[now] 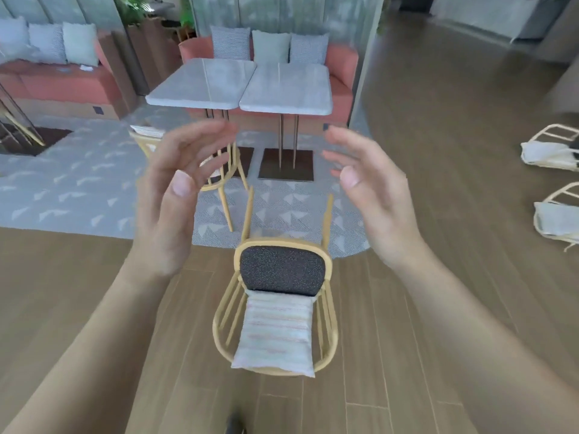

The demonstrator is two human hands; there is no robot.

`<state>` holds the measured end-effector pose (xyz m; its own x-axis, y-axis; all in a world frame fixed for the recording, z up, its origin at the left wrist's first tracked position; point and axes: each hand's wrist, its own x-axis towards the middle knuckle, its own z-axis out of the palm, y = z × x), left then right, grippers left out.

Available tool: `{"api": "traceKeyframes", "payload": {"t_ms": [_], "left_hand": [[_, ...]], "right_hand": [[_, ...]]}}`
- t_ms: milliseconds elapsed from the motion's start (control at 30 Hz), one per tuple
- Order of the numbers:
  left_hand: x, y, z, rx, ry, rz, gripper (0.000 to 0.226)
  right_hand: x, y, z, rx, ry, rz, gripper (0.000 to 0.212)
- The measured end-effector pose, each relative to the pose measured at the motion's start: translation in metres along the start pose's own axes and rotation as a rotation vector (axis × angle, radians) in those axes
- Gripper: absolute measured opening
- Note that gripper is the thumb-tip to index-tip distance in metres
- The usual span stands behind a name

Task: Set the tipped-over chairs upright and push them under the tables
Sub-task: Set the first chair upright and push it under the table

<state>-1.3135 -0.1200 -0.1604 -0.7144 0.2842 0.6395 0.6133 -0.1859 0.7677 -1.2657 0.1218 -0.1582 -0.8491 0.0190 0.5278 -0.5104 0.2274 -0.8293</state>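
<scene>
Pale matt wood is seen in the frame of the tipped chair [275, 308], with a speckled dark fabric seat and a striped cloth cushion [275, 333]. Beyond it, stone-like matt tabletops [241, 86] are carried on thin metal legs. Wood-grain floor planks [438, 151] surround a woven patterned rug [78, 183].

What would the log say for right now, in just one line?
left hand open, empty | right hand open, empty | nearest chair tipped on its back on floor, untouched | two tables ahead

The left hand [175, 195] partly hides an upright chair [219, 170].
</scene>
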Motion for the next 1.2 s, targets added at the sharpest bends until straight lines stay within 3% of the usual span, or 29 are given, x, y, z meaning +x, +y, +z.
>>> {"api": "traceKeyframes", "payload": {"t_ms": [200,367,533,700,833,1033,1200], "left_hand": [[0.029,-0.124,-0.019,-0.071,-0.098,-0.153,0.081],[-0.017,-0.25,-0.006,-0.092,-0.089,-0.293,0.069],[-0.112,-0.404,0.006,-0.113,-0.074,-0.411,0.069],[-0.242,-0.553,0.017,-0.073,-0.082,-0.504,0.063],[-0.342,-0.659,0.023,-0.007,-0.061,-0.582,0.07],[-0.438,-0.793,0.015,0.25,-0.149,-0.589,0.077],[-0.486,-0.867,0.008,0.67,-0.3,-0.593,0.088]], "right_hand": [[0.027,0.108,0.031,0.003,0.068,0.163,0.061],[-0.001,0.238,0.035,0.029,0.134,0.345,0.062],[-0.065,0.409,0.058,0.038,0.149,0.453,0.079],[-0.163,0.582,0.1,0.038,0.154,0.559,0.06],[-0.249,0.703,0.132,-0.02,0.204,0.554,0.078],[-0.355,0.853,0.15,-0.174,0.119,0.634,0.062],[-0.413,0.93,0.155,-0.322,0.086,0.649,0.096]]}}
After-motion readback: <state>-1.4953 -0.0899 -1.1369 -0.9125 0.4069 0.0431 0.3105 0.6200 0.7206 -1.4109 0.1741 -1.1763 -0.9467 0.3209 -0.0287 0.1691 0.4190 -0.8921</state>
